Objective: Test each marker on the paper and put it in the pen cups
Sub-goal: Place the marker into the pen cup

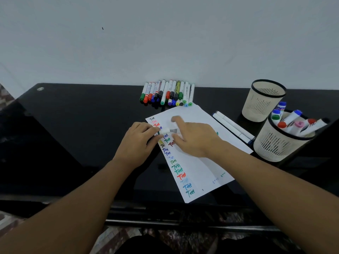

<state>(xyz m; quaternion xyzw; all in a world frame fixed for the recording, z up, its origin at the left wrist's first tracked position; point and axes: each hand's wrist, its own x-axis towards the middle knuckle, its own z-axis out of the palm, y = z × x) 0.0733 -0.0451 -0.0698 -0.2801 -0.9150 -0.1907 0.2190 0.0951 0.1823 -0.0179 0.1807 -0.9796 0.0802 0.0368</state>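
Observation:
A white paper with a column of coloured test words lies on the black desk. Above its upper left part, my left hand and my right hand meet on one white marker. The left fingers pinch its white end; the right hand holds a grey part, with the index finger raised. A row of several capped markers lies at the back. Two white markers lie right of the paper. The near pen cup holds several markers; the far cup looks empty.
The black glossy desk stands against a pale wall. Its front edge runs near the bottom, with patterned floor below. Both cups stand at the right end of the desk, close to the edge.

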